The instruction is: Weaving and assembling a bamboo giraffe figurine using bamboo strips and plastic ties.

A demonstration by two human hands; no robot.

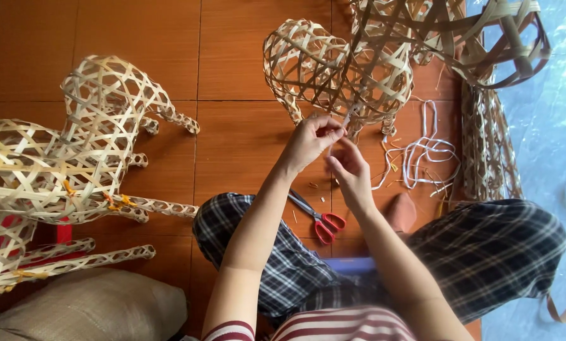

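Person seated on a tiled floor (pixel 232 145), legs in checked trousers, working on a woven bamboo frame (pixel 336 69). All places below are taken from that frame.

Left hand (pixel 311 142) sits just below the frame's lower edge, fingers (pixel 331 134) pinched on a thin pale bamboo strip (pixel 348 120). Right hand (pixel 349 170) is below and slightly right of the left, fingers (pixel 338 163) closed in a pinch around the lower part of the same strip, as far as can be made out; the strip's lower end is hidden between the two hands.

The strip runs from the fingers up and a little to the right into the open weave. Long axis close to vertical in the head view, upper end pointing away from the person, into the frame. Left hand is the nearer one to the frame, nearly touching its rim.

Red-handled scissors (pixel 318 218) lie on the floor below the frame, beside the person's left knee, blades pointing up-left. Loose white strips (pixel 428 155) coil lower right of the frame. More open-weave forms (pixel 106 120) stand well to the left; another woven shape (pixel 459 31) is just right, overlapping it. A grey sack (pixel 87 309) lies far lower left.
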